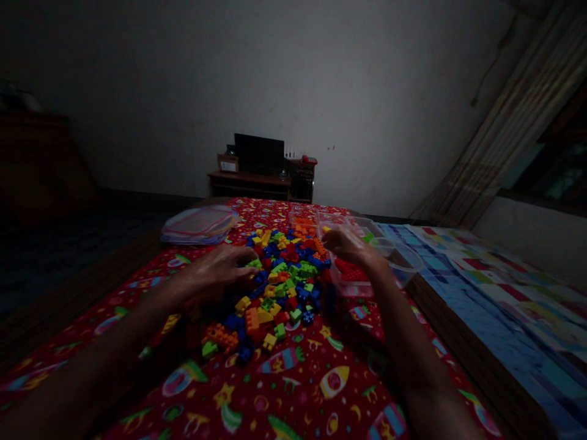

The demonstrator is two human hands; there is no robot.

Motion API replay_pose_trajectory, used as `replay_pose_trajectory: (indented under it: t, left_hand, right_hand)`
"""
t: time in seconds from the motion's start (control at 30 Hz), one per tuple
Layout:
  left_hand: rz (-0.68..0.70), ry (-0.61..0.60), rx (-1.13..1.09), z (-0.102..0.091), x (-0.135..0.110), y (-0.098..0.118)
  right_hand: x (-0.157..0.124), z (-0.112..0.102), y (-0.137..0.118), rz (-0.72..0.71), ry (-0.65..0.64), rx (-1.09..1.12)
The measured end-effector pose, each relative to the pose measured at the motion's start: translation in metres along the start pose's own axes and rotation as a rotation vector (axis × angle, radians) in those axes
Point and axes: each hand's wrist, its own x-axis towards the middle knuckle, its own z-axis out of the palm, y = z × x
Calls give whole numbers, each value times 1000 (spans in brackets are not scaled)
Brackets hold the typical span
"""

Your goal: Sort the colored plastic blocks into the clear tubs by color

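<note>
A heap of toy building bricks (279, 278) in red, orange, yellow, green and blue lies on a red patterned cloth (302, 391). My left hand (224, 266) is at the heap's left side, thumb and fingers apart next to a green brick (254, 264); contact with it is unclear in the dim light. Over the clear plastic boxes (360, 288) on the right hangs my right hand (346, 241), its fingers drawn together and pointing left. What they hold, if anything, is too dark to see. Red bricks (348, 270) lie in the nearest box and orange bricks (302, 225) in a farther one.
Stacked clear lids (199, 225) sit at the left rear of the cloth. A brown wooden edge (477, 354) separates the cloth from a bed with a blue and checked cover (504, 287). A desk with a monitor (259, 154) stands against the far wall.
</note>
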Motion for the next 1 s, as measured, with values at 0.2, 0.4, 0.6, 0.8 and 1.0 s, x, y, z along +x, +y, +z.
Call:
replay_pose_trajectory:
  t: [0.2, 0.4, 0.6, 0.8, 1.0]
  left_hand:
    - [-10, 20, -9, 2, 5, 10]
    - [-70, 45, -318, 14, 12, 5]
    - [-115, 62, -624, 32, 11, 6]
    - [-163, -7, -786, 46, 4, 14]
    - [-213, 36, -735, 48, 3, 20]
  right_hand:
    - [3, 70, -39, -279, -43, -219]
    - [4, 62, -37, -264, 111, -165]
    - [11, 38, -49, -218, 215, 312]
    - [12, 47, -61, -265, -27, 699]
    - [12, 51, -58, -345, -244, 725]
